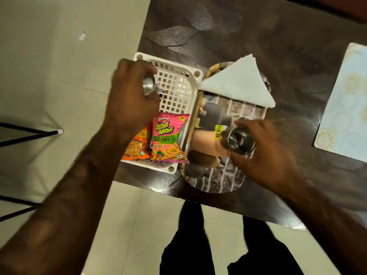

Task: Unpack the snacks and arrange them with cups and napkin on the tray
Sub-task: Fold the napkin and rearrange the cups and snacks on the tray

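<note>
- progress check: i'd call it roughly a third done, judging only from how things lie
- napkin (238,84) is folded into a triangle and sits on the 12 o'clock end of the tray (218,175), one tip hanging past the rim, so that bit looks sorted
- right hand (264,155) has its fingers wrapped round the right cup (238,140), mouth up, over the 3 o'clock side of the tray near the yellow price sticker (218,131). can't tell if the base is touching the tray or just above it
- left hand (129,100) has its fingers curled round the left cup (149,85), tipped on its side, above the 10 o'clock corner of the white basket (174,76), so that one isn't on the tray yet
- the basket sits at the tray's 9 o'clock, right up against it, both on the dark desk (258,36)
- the snacks haven't moved over: the pink packet (168,139) and the orange packet (136,147) lie side by side at the basket's 6 o'clock end, the orange one partly under the left forearm, and both look sealed
- left to do, my guess: set both cups down, then bring both packets across and find them room below the napkin
- a pale placemat (347,106) lies off at 3 o'clock, not part of this as far as i can see
</note>
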`<state>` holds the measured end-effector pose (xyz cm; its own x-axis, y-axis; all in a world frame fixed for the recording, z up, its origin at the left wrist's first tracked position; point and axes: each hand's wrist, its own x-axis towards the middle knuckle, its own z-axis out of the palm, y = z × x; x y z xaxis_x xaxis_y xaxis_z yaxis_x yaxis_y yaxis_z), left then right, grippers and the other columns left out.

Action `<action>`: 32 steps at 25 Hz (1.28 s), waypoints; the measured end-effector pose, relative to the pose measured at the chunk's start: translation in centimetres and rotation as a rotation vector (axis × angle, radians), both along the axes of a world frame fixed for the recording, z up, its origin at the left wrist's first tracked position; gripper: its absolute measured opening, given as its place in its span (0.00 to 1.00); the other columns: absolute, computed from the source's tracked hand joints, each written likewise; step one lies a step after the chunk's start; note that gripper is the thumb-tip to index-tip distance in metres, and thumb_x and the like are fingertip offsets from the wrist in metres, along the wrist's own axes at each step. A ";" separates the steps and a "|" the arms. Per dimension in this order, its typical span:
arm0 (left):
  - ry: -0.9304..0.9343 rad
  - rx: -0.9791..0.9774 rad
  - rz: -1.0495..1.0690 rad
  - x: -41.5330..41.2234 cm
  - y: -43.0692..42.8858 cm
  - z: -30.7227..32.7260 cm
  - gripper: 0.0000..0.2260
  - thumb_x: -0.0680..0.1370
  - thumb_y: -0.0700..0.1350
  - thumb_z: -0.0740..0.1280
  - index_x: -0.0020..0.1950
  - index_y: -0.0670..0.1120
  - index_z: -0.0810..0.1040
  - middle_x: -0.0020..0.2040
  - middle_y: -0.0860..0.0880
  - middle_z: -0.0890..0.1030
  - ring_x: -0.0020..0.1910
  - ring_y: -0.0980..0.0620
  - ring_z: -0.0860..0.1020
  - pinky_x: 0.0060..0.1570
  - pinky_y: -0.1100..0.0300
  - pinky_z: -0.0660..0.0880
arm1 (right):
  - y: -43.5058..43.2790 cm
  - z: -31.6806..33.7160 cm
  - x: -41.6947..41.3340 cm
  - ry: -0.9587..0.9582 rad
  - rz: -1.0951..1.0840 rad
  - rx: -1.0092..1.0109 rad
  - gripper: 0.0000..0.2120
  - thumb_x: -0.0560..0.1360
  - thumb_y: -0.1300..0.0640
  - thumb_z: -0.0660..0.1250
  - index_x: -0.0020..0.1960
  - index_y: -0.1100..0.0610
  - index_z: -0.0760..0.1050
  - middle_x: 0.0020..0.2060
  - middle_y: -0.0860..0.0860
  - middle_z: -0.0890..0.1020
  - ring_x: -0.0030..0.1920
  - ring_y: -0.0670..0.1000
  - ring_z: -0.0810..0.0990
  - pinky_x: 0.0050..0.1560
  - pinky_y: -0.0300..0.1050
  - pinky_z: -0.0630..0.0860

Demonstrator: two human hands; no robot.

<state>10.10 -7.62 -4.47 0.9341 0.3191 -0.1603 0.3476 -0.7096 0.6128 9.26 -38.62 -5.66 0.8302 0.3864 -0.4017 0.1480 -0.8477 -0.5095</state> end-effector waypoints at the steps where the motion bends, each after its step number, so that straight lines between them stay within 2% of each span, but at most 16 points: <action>1: 0.020 0.074 -0.025 0.0 0.6 -0.4 0.20 0.71 0.38 0.69 0.64 0.43 0.76 0.63 0.39 0.73 0.63 0.41 0.74 0.63 0.51 0.73 | -1.1 -0.3 -1.4 0.032 -0.015 -0.024 0.34 0.66 0.43 0.75 0.70 0.43 0.69 0.64 0.46 0.73 0.56 0.50 0.79 0.42 0.44 0.74; 3: 0.089 0.159 -0.052 0.1 1.7 -1.0 0.27 0.70 0.39 0.72 0.69 0.44 0.72 0.67 0.38 0.70 0.66 0.37 0.70 0.64 0.49 0.70 | -2.2 -0.8 -3.7 0.078 -0.041 -0.083 0.34 0.67 0.43 0.76 0.70 0.41 0.69 0.63 0.42 0.72 0.54 0.50 0.81 0.41 0.44 0.74; 5: 0.139 0.213 -0.082 0.2 2.1 -1.8 0.32 0.69 0.41 0.73 0.72 0.45 0.69 0.70 0.38 0.68 0.68 0.35 0.68 0.64 0.46 0.69 | -2.5 -1.3 -5.3 0.102 -0.041 -0.137 0.35 0.67 0.43 0.78 0.70 0.39 0.68 0.63 0.40 0.71 0.54 0.50 0.82 0.40 0.46 0.77; 10: 0.204 0.283 -0.134 0.5 2.5 -3.4 0.37 0.69 0.44 0.76 0.75 0.44 0.66 0.71 0.37 0.67 0.68 0.34 0.68 0.63 0.41 0.71 | -1.8 -1.9 -7.2 0.050 0.000 -0.214 0.34 0.68 0.43 0.77 0.70 0.38 0.67 0.63 0.43 0.72 0.53 0.52 0.83 0.36 0.52 0.82; 14: 0.238 0.289 -0.150 0.7 2.4 -3.9 0.38 0.69 0.44 0.77 0.75 0.45 0.64 0.71 0.38 0.67 0.69 0.34 0.68 0.63 0.39 0.72 | -2.0 -1.7 -7.9 0.020 0.054 -0.244 0.35 0.67 0.43 0.78 0.70 0.40 0.67 0.62 0.43 0.72 0.49 0.51 0.83 0.29 0.41 0.72; 17: 0.230 0.264 -0.130 0.8 2.1 -4.1 0.37 0.69 0.43 0.77 0.74 0.45 0.64 0.71 0.38 0.66 0.69 0.34 0.68 0.62 0.38 0.73 | -2.1 -1.8 -8.5 0.031 0.088 -0.268 0.35 0.65 0.42 0.78 0.68 0.41 0.68 0.62 0.43 0.72 0.47 0.49 0.83 0.29 0.38 0.67; 20: 0.232 0.266 -0.107 1.1 2.1 -4.3 0.37 0.70 0.41 0.76 0.76 0.45 0.63 0.71 0.38 0.67 0.69 0.35 0.68 0.63 0.39 0.73 | -2.1 -1.9 -8.7 0.032 0.105 -0.292 0.35 0.65 0.40 0.78 0.68 0.42 0.69 0.63 0.43 0.72 0.48 0.48 0.83 0.29 0.36 0.66; 23: 0.214 0.269 -0.089 1.2 1.8 -3.9 0.33 0.71 0.40 0.75 0.74 0.45 0.66 0.70 0.38 0.69 0.68 0.36 0.70 0.63 0.42 0.73 | -2.0 -2.1 -8.8 0.039 0.112 -0.289 0.35 0.66 0.39 0.78 0.68 0.43 0.68 0.64 0.45 0.72 0.51 0.49 0.84 0.30 0.37 0.72; 26: 0.154 0.259 -0.120 0.9 1.4 -2.2 0.32 0.69 0.42 0.76 0.71 0.45 0.69 0.68 0.39 0.71 0.65 0.37 0.72 0.61 0.44 0.74 | -2.1 -2.1 -8.8 0.042 0.115 -0.281 0.35 0.67 0.39 0.78 0.69 0.43 0.67 0.66 0.45 0.72 0.52 0.49 0.83 0.32 0.39 0.75; 29: 0.047 0.177 -0.154 -0.7 -0.5 0.6 0.31 0.68 0.47 0.77 0.69 0.49 0.70 0.66 0.43 0.73 0.62 0.42 0.74 0.60 0.50 0.74 | -2.1 -2.2 -8.8 0.048 0.126 -0.269 0.36 0.68 0.39 0.77 0.71 0.44 0.66 0.68 0.46 0.70 0.54 0.50 0.83 0.33 0.38 0.74; 32: 0.049 0.050 -0.291 -4.3 -5.0 2.7 0.30 0.67 0.44 0.77 0.66 0.50 0.71 0.63 0.46 0.74 0.61 0.47 0.73 0.62 0.55 0.73 | -2.7 -1.9 -8.7 0.061 0.138 -0.256 0.44 0.65 0.35 0.77 0.75 0.42 0.61 0.71 0.46 0.67 0.57 0.52 0.83 0.37 0.47 0.81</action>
